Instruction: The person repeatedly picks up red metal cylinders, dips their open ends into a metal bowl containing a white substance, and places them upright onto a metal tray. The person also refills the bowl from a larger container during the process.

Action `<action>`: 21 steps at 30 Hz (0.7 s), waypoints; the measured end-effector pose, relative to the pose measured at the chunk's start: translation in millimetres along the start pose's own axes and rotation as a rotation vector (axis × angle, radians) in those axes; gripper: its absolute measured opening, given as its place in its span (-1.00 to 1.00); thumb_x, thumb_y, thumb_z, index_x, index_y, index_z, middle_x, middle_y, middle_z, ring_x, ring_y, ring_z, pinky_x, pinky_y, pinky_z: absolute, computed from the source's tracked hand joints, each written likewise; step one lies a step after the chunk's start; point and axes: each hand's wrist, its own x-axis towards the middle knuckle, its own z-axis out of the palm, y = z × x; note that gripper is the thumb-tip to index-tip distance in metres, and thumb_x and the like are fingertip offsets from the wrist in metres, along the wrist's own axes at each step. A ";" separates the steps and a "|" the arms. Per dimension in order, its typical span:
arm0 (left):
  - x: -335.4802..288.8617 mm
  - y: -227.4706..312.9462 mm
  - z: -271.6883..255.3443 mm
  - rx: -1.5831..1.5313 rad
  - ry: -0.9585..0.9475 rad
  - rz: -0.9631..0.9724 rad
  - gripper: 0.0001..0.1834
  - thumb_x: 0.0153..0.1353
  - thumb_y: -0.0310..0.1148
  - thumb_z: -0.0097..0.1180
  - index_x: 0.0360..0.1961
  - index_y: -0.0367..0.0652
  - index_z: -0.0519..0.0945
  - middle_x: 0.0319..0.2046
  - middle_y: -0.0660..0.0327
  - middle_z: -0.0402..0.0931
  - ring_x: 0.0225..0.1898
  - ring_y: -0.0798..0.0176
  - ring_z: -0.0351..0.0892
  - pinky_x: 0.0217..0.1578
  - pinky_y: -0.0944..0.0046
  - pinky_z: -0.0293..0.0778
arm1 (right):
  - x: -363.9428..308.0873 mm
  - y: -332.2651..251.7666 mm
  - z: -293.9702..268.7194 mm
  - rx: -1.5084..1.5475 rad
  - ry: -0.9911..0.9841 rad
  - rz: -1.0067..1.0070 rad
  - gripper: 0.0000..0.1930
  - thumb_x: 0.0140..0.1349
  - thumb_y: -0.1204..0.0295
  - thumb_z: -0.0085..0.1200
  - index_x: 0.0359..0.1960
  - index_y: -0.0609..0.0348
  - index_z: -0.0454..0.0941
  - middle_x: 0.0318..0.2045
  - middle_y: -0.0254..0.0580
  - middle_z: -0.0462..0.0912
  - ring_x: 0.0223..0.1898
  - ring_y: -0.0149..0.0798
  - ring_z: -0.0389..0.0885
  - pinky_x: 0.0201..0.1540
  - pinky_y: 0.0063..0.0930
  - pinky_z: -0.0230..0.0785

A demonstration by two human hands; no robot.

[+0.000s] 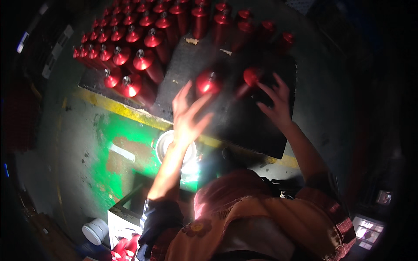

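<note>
Spreading our fingers, we had the left hand [188, 116] open just below one red cylinder [208, 82], not yet gripping. Our right hand [275, 99] curled, fingertips touching a second red cylinder [251, 76]. Both stood on the black mat [244, 126], apart from the packed rows of red cylinders [143, 35] beyond. Next, we judged, each needed a firm grasp.

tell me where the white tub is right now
In the head view the white tub sits on the floor at the lower left, left of the person's left sleeve and below the green floor patch.
</note>
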 end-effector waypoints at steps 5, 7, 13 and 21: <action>80.9 18.9 39.9 0.245 -0.205 -0.021 -0.36 -0.10 -0.27 0.48 0.12 0.29 0.64 0.41 0.02 0.15 0.36 -0.19 0.15 0.31 -0.05 0.28 | 54.5 30.2 34.6 0.014 -0.075 -0.065 -0.37 0.00 0.37 0.40 0.19 -0.39 0.56 0.42 0.03 0.11 0.39 0.14 0.13 0.36 -0.08 0.21; 84.1 13.6 52.0 0.248 -0.178 -0.084 -0.39 -0.10 -0.25 0.48 0.09 0.27 0.66 0.34 0.05 0.25 0.28 -0.14 0.28 0.25 -0.01 0.37 | 53.6 40.7 42.1 0.116 -0.083 -0.068 -0.40 -0.02 0.37 0.41 0.14 -0.44 0.59 0.38 0.01 0.18 0.34 0.14 0.23 0.32 -0.09 0.27; 50.6 -12.0 39.2 0.166 0.092 -0.086 -0.46 -0.13 -0.41 0.47 -0.01 0.08 0.71 0.13 0.06 0.48 0.13 0.02 0.48 0.17 0.12 0.44 | 46.1 73.1 40.0 0.296 0.035 -0.016 -0.49 0.05 0.43 0.37 0.09 -0.28 0.63 0.27 -0.09 0.33 0.22 -0.05 0.41 0.20 -0.28 0.39; -98.3 -31.0 -49.0 -1.286 0.642 -0.876 -0.32 0.34 -0.04 0.06 0.37 -0.15 0.26 0.15 0.01 0.44 0.17 -0.01 0.45 0.21 -0.11 0.43 | 8.5 26.3 55.8 2.012 -0.255 0.883 -0.50 0.45 0.08 -0.13 0.36 -0.07 0.29 0.26 -0.18 0.46 0.30 -0.08 0.41 0.32 0.10 0.28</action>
